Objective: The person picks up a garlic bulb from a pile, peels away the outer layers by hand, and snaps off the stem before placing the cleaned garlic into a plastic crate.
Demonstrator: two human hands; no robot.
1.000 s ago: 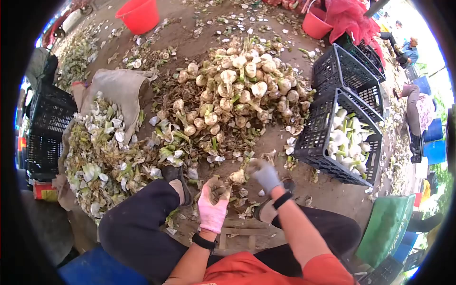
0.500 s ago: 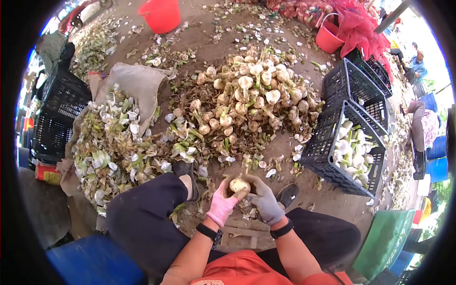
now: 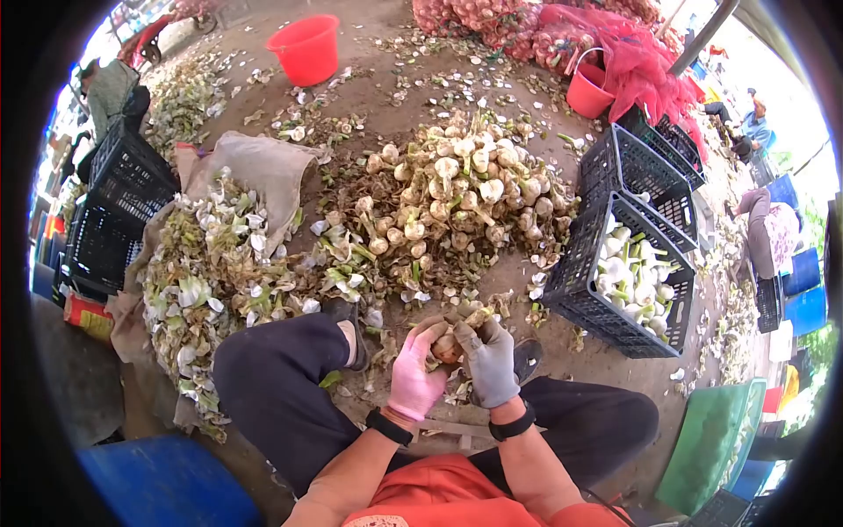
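Observation:
Between my knees I hold a brownish garlic bulb [image 3: 447, 348] in both gloved hands. My left hand [image 3: 420, 369], in a pink glove, is wrapped round the bulb's left side. On the right, my right hand [image 3: 488, 362], in a grey glove, closes on the bulb's upper part and its stalk. A large pile of garlic bulbs [image 3: 457, 189] with dry leaves lies on the ground beyond my hands. To the right, a black crate [image 3: 580, 307] contains white trimmed garlic [image 3: 634, 279] with green stems.
Peelings [image 3: 198, 290] and a cloth [image 3: 263, 167] lie left. Red buckets [image 3: 306, 54] [image 3: 590, 88] stand farther off, the right one beside red netting [image 3: 637, 53]. Black crates [image 3: 110, 211] stand left. A green bin [image 3: 713, 439] is at lower right. Other people [image 3: 757, 123] sit at far right.
The bulb has turned in my hands, its brown side now showing, and my fingers have shifted round it. The whole view has shifted slightly.

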